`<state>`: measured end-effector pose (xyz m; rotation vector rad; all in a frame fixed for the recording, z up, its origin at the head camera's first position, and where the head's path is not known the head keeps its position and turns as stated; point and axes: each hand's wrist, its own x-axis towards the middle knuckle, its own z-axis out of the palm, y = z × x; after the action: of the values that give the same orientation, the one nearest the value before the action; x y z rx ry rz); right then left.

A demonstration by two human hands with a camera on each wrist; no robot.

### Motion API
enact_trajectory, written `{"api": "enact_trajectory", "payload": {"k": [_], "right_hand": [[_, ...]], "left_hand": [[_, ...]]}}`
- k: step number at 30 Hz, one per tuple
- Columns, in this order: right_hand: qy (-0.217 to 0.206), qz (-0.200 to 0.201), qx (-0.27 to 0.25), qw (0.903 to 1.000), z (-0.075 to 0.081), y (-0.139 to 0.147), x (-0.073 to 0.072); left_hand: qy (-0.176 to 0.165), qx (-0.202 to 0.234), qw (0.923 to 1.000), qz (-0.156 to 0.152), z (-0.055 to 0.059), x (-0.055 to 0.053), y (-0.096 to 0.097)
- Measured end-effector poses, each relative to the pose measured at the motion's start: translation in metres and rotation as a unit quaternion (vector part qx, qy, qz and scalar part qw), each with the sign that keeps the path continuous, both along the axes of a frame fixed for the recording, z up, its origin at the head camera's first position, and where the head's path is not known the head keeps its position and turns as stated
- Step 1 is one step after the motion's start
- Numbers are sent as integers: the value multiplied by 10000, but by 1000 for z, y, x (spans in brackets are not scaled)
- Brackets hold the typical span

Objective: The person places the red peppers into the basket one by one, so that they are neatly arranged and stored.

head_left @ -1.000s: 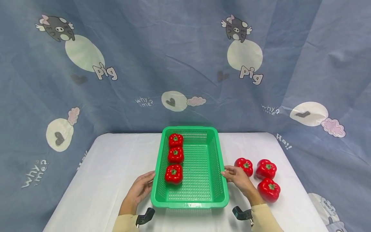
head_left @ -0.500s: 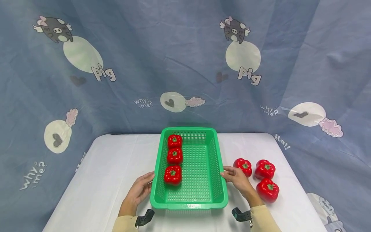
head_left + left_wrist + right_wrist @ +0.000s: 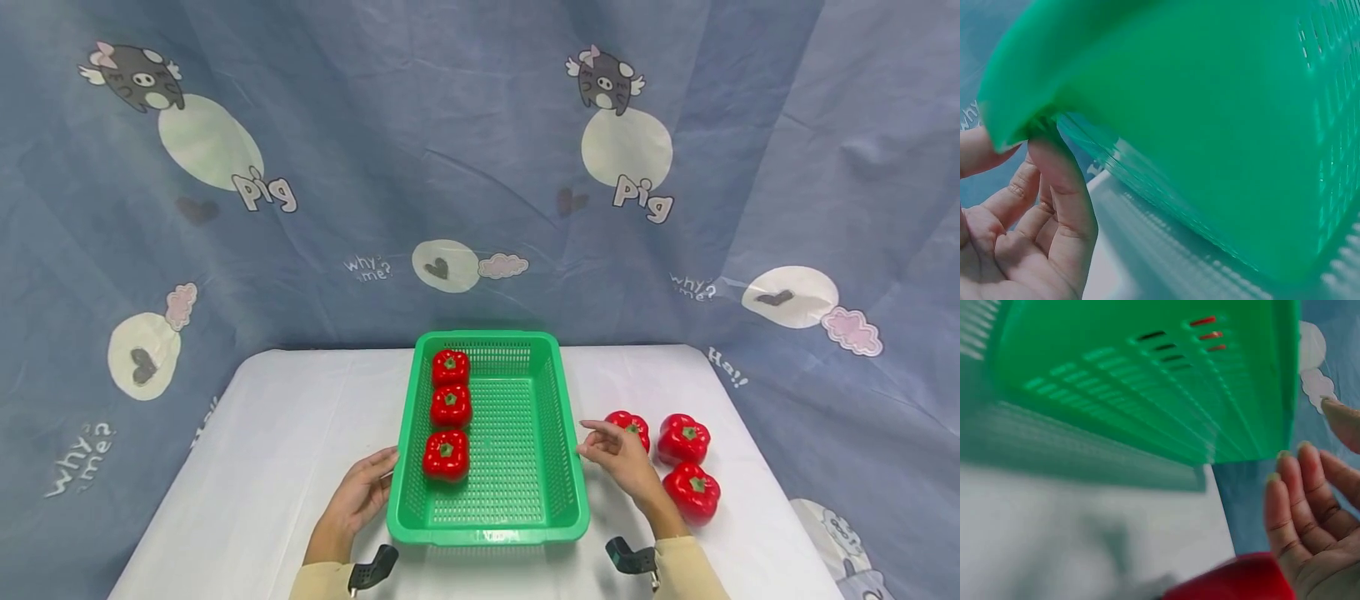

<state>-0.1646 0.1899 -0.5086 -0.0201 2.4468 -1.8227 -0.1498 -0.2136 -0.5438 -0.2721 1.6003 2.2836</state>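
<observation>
A green plastic basket (image 3: 487,535) stands on the table with three red bell peppers lined up along its left side: a far one (image 3: 451,367), a middle one (image 3: 451,407) and a near one (image 3: 446,456). My left hand (image 3: 362,492) pinches the basket's left rim, with the rim between thumb and fingers in the left wrist view. At the other side, my right hand (image 3: 621,458) holds nothing. Its fingers (image 3: 1316,481) are spread beside the right rim, apart from it in the right wrist view. Just behind that hand lies a partly covered red bell pepper (image 3: 628,423).
Two more red bell peppers, one (image 3: 683,439) behind the other (image 3: 692,494), lie farther right on the white-covered table (image 3: 300,433). A blue patterned cloth (image 3: 480,167) hangs behind the table's far edge. Each wrist wears a small black camera.
My right hand has let go of the basket's right rim, its fingers lifting off and shifting slightly right. The left hand keeps its grip. The whole head view has shifted slightly.
</observation>
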Motion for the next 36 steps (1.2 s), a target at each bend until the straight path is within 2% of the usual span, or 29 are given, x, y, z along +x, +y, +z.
{"api": "enact_trajectory", "payload": {"k": [4,6,10,13,18,22,29,36], "right_hand": [[471,-234,-39,9986,5,6,1],[572,-438,-75,9974,5,8,2],[705,-872,152,9936,2,12,2],[784,-1193,510,9884,-1,15,1],[727,-1517,845,9821,-5,19,-3],[552,-1559,1111,9799,-7,22,-6],[43,-1323,1294,9827,-12,27,-12],[-77,-1035,1421,9844,-17,26,-13]], "left_hand": [[-4,8,10000,15,0,1,1],[41,-32,10000,-30,0,1,1],[43,-104,9999,3,1,1,-1],[14,-35,10000,41,1,1,-1],[43,135,9998,-105,1,1,-1],[2,154,9998,-89,1,1,-1],[-61,83,9999,-99,4,0,0],[-87,16,9999,-114,6,0,-1]]}}
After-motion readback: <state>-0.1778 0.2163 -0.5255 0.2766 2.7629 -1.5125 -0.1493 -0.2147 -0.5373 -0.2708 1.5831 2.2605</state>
